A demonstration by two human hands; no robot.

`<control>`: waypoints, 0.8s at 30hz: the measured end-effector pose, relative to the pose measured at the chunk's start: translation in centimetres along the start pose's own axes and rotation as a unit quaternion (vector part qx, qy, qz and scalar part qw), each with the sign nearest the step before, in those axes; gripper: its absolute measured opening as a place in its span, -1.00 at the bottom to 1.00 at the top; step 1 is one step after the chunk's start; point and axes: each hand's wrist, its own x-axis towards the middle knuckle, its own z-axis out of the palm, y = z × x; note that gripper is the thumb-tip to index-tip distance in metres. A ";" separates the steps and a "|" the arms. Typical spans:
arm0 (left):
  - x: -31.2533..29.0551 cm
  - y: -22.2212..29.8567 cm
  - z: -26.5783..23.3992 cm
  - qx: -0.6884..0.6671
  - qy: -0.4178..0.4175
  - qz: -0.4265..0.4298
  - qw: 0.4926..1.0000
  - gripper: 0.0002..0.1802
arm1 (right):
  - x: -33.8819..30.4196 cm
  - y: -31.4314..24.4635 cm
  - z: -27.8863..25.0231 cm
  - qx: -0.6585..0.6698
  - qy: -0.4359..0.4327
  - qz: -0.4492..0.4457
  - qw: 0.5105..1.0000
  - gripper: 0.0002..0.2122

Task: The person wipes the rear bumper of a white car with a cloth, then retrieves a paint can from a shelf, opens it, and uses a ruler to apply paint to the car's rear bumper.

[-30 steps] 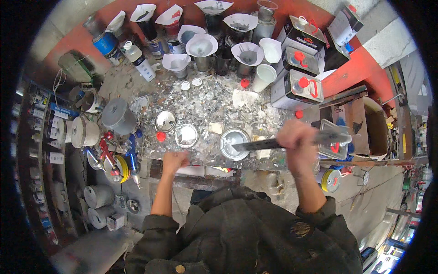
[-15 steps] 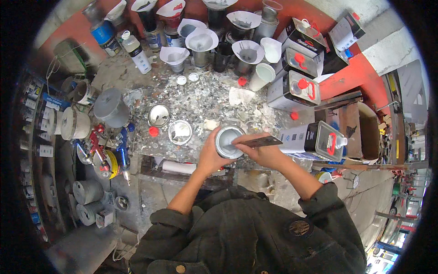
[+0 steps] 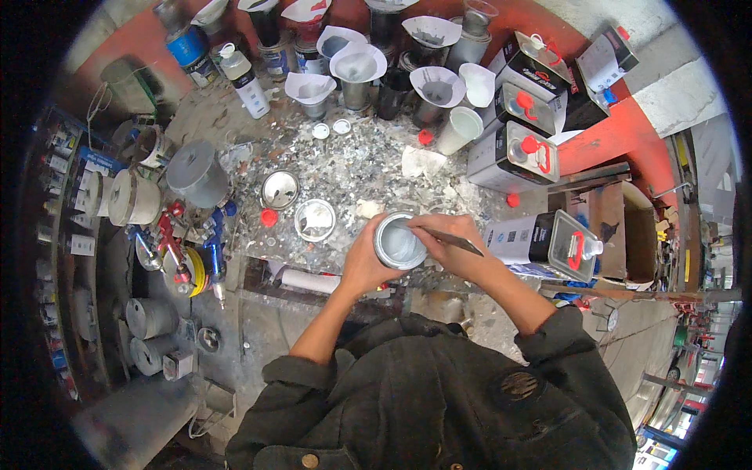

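In front of me, at the near edge of the worktable, is an open metal paint can (image 3: 401, 243) with grey paint inside. My left hand (image 3: 363, 258) is wrapped round its left side. In my right hand (image 3: 462, 254) I grip a flat, dark stirring stick (image 3: 457, 241), slanted with one end over the can's right rim and the other pointing right. Whether its tip touches the paint is hidden by my fingers. Left of the can lie a round paint-smeared lid (image 3: 316, 220) and, farther back, a second lid (image 3: 280, 190).
Paper-lined cups (image 3: 357, 64) and pots crowd the back. Rectangular solvent cans (image 3: 576, 247) stand on the right, near a cardboard box (image 3: 630, 235). Spray guns (image 3: 211, 251) hang at the left edge, beside a grey-lidded bucket (image 3: 196, 174). A red cap (image 3: 269, 217) lies by the lids.
The stirring stick has turned, and its outer end now points more downward right. My right hand has shifted slightly over the can's rim. My left hand keeps its hold; the view has moved slightly.
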 end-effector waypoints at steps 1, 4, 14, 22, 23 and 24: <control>-0.1 0.0 -0.1 0.004 -0.001 -0.004 1.000 0.27 | -0.1 -0.2 -0.4 0.015 -0.039 0.026 0.999 -0.86; -0.3 -0.6 0.0 0.010 0.000 -0.010 1.000 0.28 | -1.1 -1.4 0.0 0.114 -0.092 0.106 0.984 -0.89; -0.3 -0.3 0.0 -0.024 0.003 -0.026 0.999 0.27 | -0.9 -1.2 1.2 0.075 -0.072 0.092 0.990 -0.86; -0.7 -1.2 0.7 -0.026 0.044 0.027 0.998 0.24 | -1.5 0.5 0.2 0.052 -0.041 0.140 0.988 -0.86; -0.7 -1.2 0.5 -0.035 0.049 0.034 0.998 0.24 | -1.3 -0.1 0.3 0.095 -0.061 0.175 0.978 -0.87; -1.0 -1.2 0.2 -0.031 0.052 0.032 0.998 0.20 | -1.3 -0.3 1.4 0.129 -0.029 0.180 0.975 -0.87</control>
